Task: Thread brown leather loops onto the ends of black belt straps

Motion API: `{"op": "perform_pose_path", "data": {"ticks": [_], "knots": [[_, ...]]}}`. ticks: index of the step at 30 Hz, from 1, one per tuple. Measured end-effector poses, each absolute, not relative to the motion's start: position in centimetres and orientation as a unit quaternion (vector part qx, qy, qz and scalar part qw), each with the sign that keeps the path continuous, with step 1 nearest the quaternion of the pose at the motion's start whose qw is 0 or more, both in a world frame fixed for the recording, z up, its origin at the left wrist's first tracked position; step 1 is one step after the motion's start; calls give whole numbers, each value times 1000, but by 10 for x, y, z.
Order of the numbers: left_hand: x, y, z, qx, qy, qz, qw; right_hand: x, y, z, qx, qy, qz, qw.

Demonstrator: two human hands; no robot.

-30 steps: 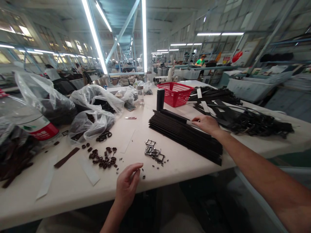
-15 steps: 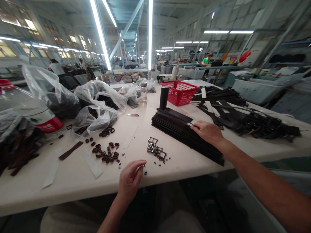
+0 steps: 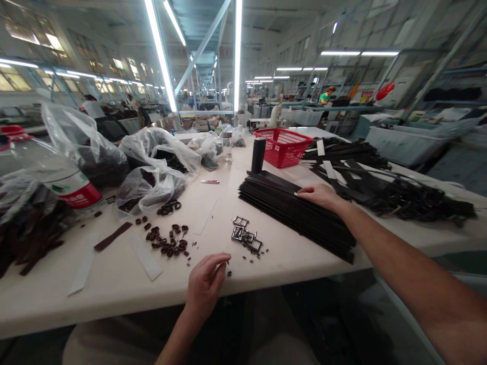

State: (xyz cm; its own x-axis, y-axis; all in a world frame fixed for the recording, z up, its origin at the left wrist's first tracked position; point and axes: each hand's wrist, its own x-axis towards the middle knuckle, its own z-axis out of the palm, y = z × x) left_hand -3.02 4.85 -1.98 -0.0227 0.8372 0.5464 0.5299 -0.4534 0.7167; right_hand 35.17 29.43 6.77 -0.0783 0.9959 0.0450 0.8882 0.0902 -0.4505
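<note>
My left hand [image 3: 206, 281] rests at the table's front edge, thumb and forefinger closed in a pinch. A tiny dark piece [image 3: 228, 262] shows at these fingertips; its kind is too small to tell. Just right of it lies a small pile of metal buckles [image 3: 245, 234] with several tiny loose pieces around. My right hand [image 3: 318, 196] reaches over a fanned stack of black strips [image 3: 281, 210], its fingers pressed together on a strip on top. A bit of white shows at those fingertips. What lies under the palm is hidden.
Brown loops [image 3: 169, 241] lie left of the buckles. Behind the stack stand a black cylinder [image 3: 258, 154] and a red basket [image 3: 283, 152]. More black straps [image 3: 418, 197] heap at right. Plastic bags [image 3: 152, 185] and a large bottle [image 3: 57, 172] fill the left side.
My right hand has slid slightly left along the top of the stack, covering more of the white bit. My left hand keeps its pinch in nearly the same place.
</note>
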Motion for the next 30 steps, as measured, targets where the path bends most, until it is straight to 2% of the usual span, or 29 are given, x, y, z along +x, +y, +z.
{"op": "perform_pose_path", "data": {"ticks": [15,23,27,30], "knots": [[-30,47,-21,689,504,501,142,355,285,78,-624,-700,270,218],[-30,48,-18,689,505,500,142,345,283,95,-640,-678,277,233],[-32,47,-22,681,507,502,166,334,278,117,-642,-666,286,251],[-32,49,-22,650,518,510,223,317,269,131,-637,-650,318,267]]}}
